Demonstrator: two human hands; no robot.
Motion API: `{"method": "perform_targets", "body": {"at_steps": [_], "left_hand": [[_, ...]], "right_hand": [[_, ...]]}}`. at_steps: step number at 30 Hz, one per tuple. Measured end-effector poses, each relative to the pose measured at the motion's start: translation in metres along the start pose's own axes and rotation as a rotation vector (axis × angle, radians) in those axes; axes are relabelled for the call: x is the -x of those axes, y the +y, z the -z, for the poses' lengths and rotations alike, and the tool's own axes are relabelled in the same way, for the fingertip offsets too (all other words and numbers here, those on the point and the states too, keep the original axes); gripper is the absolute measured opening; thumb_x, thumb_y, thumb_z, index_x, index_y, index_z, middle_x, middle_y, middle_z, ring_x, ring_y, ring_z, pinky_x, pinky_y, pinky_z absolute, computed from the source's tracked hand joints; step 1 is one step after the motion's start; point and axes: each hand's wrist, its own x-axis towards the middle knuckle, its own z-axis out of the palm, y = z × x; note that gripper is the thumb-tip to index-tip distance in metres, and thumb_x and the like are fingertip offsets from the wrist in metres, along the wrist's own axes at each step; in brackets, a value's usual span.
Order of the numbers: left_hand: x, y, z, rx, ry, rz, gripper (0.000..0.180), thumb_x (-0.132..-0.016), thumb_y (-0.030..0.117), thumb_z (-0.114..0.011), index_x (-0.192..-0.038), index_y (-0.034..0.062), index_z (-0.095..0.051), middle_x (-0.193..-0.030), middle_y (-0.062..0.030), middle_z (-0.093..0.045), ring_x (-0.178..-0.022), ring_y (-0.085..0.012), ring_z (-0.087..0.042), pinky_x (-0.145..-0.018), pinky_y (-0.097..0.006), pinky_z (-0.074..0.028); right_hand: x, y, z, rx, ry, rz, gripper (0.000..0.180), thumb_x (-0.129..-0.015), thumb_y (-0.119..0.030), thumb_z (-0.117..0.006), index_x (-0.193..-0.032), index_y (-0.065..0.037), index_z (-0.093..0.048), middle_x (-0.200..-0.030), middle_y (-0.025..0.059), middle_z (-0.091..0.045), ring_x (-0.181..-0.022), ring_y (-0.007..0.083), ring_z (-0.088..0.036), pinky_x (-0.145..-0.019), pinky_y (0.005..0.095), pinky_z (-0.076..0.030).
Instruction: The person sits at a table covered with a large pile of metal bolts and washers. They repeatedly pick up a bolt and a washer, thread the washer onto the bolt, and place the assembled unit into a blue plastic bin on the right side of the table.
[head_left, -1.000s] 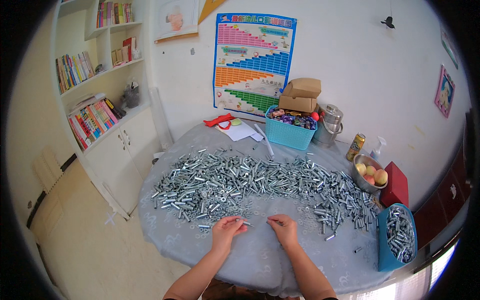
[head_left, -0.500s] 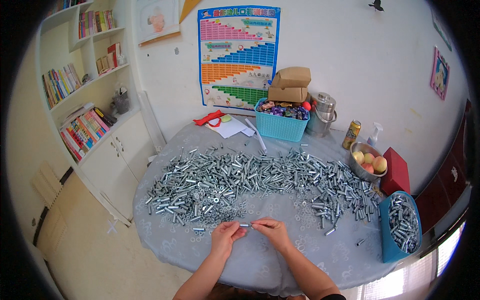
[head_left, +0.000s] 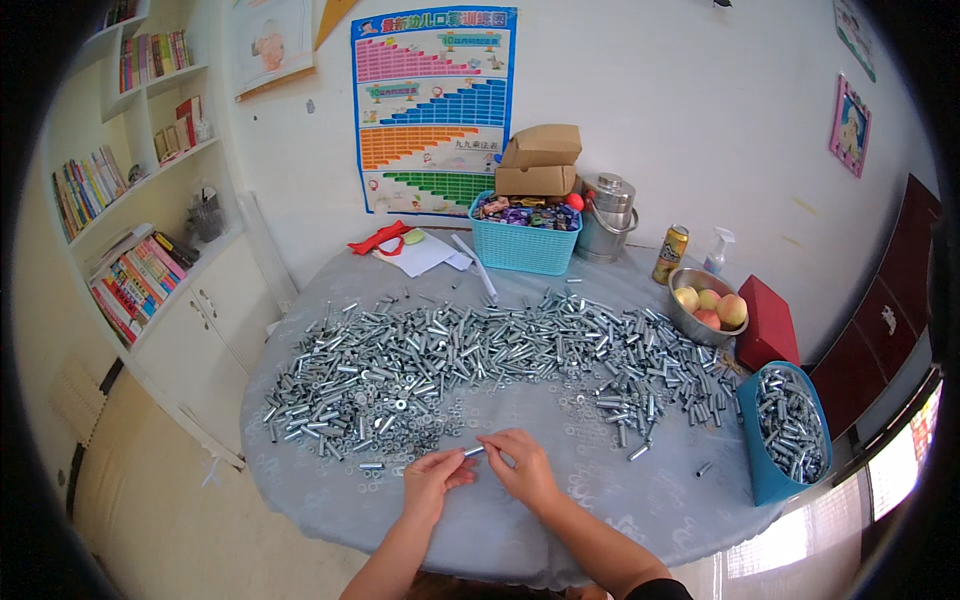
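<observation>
A short, silvery metal sleeve [head_left: 474,452] is held between my two hands near the table's front edge, tilted with its right end higher. My left hand [head_left: 430,482] pinches its left end between thumb and fingers. The fingertips of my right hand [head_left: 522,470] close on its right end. Just beyond my hands lies a wide heap of similar metal sleeves and bolts [head_left: 450,345]. Loose washers and nuts [head_left: 395,425] are scattered along the heap's near side. One separate sleeve [head_left: 371,466] rests left of my left hand.
At the right edge stands a blue bin [head_left: 768,470] full of metal pieces. Behind it are a red box [head_left: 768,325], a steel bowl [head_left: 690,325] of fruit and a can [head_left: 671,253]. A turquoise basket [head_left: 525,247] and a metal canister [head_left: 608,215] stand by the wall.
The sleeve was nearly level and is now tilted, its right end raised. My right hand has turned, with its fingers bent more over that end. The whole view has shifted slightly.
</observation>
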Motion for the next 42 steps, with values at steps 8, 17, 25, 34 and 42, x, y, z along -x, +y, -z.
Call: {"method": "perform_targets", "body": {"at_steps": [8,17,25,34,42], "left_hand": [[-0.003,-0.005,0.005,-0.04,-0.029,-0.047,0.013,-0.082,0.002,-0.059,-0.093,-0.0059,-0.06,-0.085,-0.0173,-0.064,-0.069,-0.0206,-0.063,-0.065,-0.03,-0.055],[-0.002,-0.005,0.005,-0.04,-0.038,-0.054,0.013,-0.083,0.004,-0.059,-0.092,-0.005,-0.059,-0.084,-0.0155,-0.063,-0.071,-0.0198,-0.063,-0.066,-0.03,-0.054],[-0.004,-0.006,0.006,-0.072,-0.01,-0.03,0.015,-0.082,0.003,-0.06,-0.094,-0.0043,-0.059,-0.084,-0.0164,-0.064,-0.068,-0.0193,-0.062,-0.063,-0.031,-0.054],[-0.002,-0.003,0.003,-0.071,-0.031,-0.007,0.015,-0.082,0.004,-0.06,-0.094,-0.0045,-0.06,-0.084,-0.0169,-0.064,-0.066,-0.0191,-0.062,-0.063,-0.03,-0.054],[-0.005,-0.004,0.007,0.045,0.11,-0.165,0.012,-0.083,0.005,-0.06,-0.092,-0.0023,-0.06,-0.082,-0.0148,-0.064,-0.064,-0.0172,-0.061,-0.06,-0.03,-0.054]], "right_hand": [[-0.016,0.039,0.057,0.487,0.23,-0.066,0.018,-0.07,-0.013,-0.067,-0.087,-0.006,-0.066,-0.082,0.0118,-0.062,-0.075,0.0297,-0.059,-0.068,0.0392,-0.046],[-0.003,0.075,0.076,0.621,0.123,-0.491,0.015,-0.066,-0.012,-0.068,-0.079,-0.004,-0.066,-0.081,0.0136,-0.063,-0.075,0.0301,-0.06,-0.069,0.0379,-0.047],[-0.01,0.047,0.043,-0.203,-0.008,-0.468,0.022,-0.072,-0.011,-0.07,-0.094,-0.007,-0.067,-0.087,0.005,-0.065,-0.076,0.0122,-0.058,-0.065,0.0241,-0.044],[-0.006,0.02,0.017,-0.466,-0.213,-0.426,0.026,-0.075,-0.007,-0.07,-0.1,-0.005,-0.065,-0.089,-0.003,-0.063,-0.073,0.0056,-0.049,-0.07,0.0202,-0.043],[-0.011,0.017,0.004,-0.362,-0.161,-0.438,0.026,-0.077,-0.017,-0.068,-0.1,-0.006,-0.065,-0.087,0.0039,-0.064,-0.073,0.0115,-0.056,-0.068,0.0253,-0.046]]}}
